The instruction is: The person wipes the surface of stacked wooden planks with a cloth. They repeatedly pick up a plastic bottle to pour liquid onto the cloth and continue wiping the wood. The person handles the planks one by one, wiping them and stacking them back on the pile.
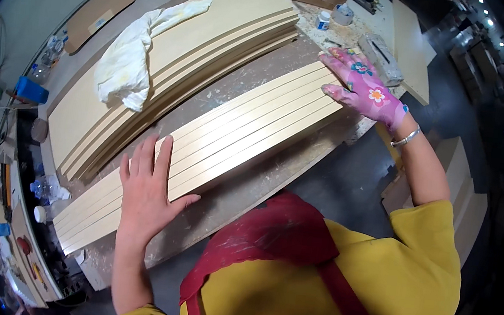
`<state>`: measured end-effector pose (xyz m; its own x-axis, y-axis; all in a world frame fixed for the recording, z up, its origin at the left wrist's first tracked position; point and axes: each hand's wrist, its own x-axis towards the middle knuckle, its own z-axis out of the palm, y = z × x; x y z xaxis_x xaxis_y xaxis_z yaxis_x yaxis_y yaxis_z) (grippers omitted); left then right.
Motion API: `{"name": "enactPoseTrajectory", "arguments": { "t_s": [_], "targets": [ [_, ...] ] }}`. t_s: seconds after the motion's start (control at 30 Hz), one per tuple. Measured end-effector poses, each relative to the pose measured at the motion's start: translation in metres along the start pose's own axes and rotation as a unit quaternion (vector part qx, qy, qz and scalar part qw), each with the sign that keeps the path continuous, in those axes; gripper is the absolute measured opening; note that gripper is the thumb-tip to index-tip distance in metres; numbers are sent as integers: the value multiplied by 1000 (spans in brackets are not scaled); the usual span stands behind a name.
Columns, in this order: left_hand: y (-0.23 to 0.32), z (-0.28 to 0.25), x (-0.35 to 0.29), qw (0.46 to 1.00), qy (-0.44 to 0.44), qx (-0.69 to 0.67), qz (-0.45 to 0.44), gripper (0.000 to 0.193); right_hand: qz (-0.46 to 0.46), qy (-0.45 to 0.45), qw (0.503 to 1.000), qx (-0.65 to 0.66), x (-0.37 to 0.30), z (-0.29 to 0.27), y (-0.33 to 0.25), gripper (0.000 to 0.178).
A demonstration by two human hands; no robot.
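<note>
We have a row of long pale strips (240, 128) lying side by side on the workbench (220, 214), on our side of the stack of panels (234, 9), with some bench showing between the two. Our left hand (150, 186), bare, lies over the strips in front of the stack's left half; its fingers are spread and straightened on top, with the thumb held out wide. Our right hand (368, 93), in a pink flowered glove, rests on the strips' end beyond the stack's right end; its fingers are stretched out with the thumb apart, and we cannot tell how hard they press. A crumpled white cloth (127, 62) lies on top of the stack. Past the stack's right end we see a white jar (323, 20) with a blue label and, just beside it, a roll of tape (343, 14). A grey block (380, 59) lies farther right of the stack, near our glove.
</note>
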<state>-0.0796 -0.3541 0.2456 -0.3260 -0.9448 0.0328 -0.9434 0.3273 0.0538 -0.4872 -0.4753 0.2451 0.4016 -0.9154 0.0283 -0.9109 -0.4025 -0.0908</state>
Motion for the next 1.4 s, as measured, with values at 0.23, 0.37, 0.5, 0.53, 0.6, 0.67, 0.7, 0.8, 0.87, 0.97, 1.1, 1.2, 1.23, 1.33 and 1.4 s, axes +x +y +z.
{"name": "enactPoseTrajectory", "arguments": {
  "t_s": [0.23, 0.37, 0.5, 0.53, 0.6, 0.67, 0.7, 0.8, 0.87, 0.97, 1.1, 1.2, 1.23, 1.33, 1.4],
  "targets": [
    [0, -3, -2, 998, 32, -43, -12, 92, -1, -203, 978, -40, 48, -68, -22, 86],
    [-6, -3, -3, 997, 41, -63, 3, 87, -139, -82, 985, 63, 122, -63, -82, 73],
    [-15, -1, -5, 995, 48, -83, 6, 81, -239, 12, 968, 71, 207, -40, -147, 61],
    [-16, -1, -5, 995, 49, -87, 5, 80, -255, 35, 963, 74, 228, -31, -163, 59],
    [-19, -3, -8, 994, 39, -101, 4, 77, -218, -11, 959, 183, 263, -20, -201, 59],
    [-18, 0, -9, 991, 55, -118, 8, 76, -230, -9, 928, 294, 295, 5, -225, 61],
    [-19, 2, -9, 990, 62, -128, 10, 76, -244, -24, 905, 348, 302, 14, -238, 72],
    [-19, 2, -10, 989, 75, -125, 9, 76, -210, 56, 947, 235, 327, 41, -283, 96],
    [-21, 4, -10, 989, 78, -123, 9, 76, -185, 62, 946, 259, 330, 44, -310, 96],
    [-22, 11, -11, 989, 82, -126, 14, 78, -126, 130, 944, 275, 351, 62, -321, 93],
    [-28, 7, -17, 989, 70, -128, 11, 78, -105, 36, 989, 96, 345, 75, -330, 80],
    [-25, 3, -10, 988, 75, -133, 33, 76, -96, -14, 987, 126, 350, 77, -308, 69],
    [-24, 3, -9, 988, 69, -132, 27, 77, -101, -1, 967, 234, 346, 72, -299, 65],
    [-20, 3, -5, 991, 42, -126, 19, 78, -106, 40, 866, 487, 335, 37, -253, 54],
    [-21, 6, -9, 991, 24, -130, -7, 79, -175, 80, 854, 484, 305, 4, -207, 52]
  ]
}}
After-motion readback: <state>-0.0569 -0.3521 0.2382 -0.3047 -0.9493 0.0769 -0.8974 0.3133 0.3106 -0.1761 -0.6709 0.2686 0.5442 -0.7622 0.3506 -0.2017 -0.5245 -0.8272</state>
